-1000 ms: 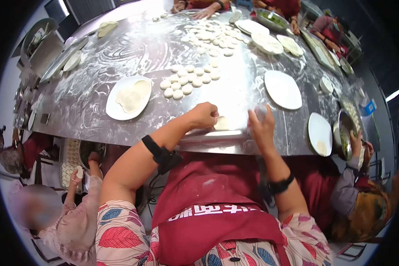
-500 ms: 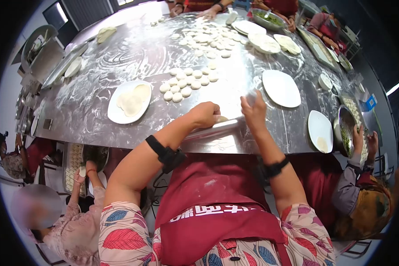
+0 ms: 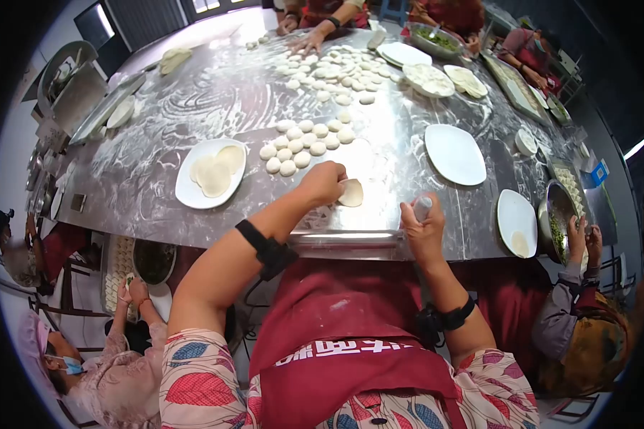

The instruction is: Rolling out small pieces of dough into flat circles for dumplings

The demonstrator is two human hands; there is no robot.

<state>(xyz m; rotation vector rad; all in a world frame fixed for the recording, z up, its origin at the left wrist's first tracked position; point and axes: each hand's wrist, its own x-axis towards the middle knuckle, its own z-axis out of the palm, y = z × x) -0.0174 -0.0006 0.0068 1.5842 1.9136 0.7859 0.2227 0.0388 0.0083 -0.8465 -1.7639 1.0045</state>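
Note:
Pinched at its left edge by my left hand (image 3: 323, 184) is a round dough wrapper (image 3: 351, 194), flat on the floured metal table. My right hand (image 3: 423, 227) is wrapped round a rolling pin (image 3: 423, 206), whose pale end points up; the rest is hidden in my fist. Beyond my left hand several small dough pieces (image 3: 288, 168) lie grouped. A white plate (image 3: 184, 191) to the left holds rolled wrappers (image 3: 213, 179).
Another white plate (image 3: 456, 157) lies beyond my right hand; a further plate (image 3: 514, 207) with one wrapper is to its right. Many dough pieces (image 3: 336, 68) spread at the far side near a co-worker's hand (image 3: 309, 41). A metal bowl (image 3: 551, 204) and co-workers flank me.
My right hand has drawn back toward the table edge with the rolling pin, now tilted up off the wrapper. My left hand has shifted slightly, leaving the wrapper more exposed. The far co-worker's hand moved left.

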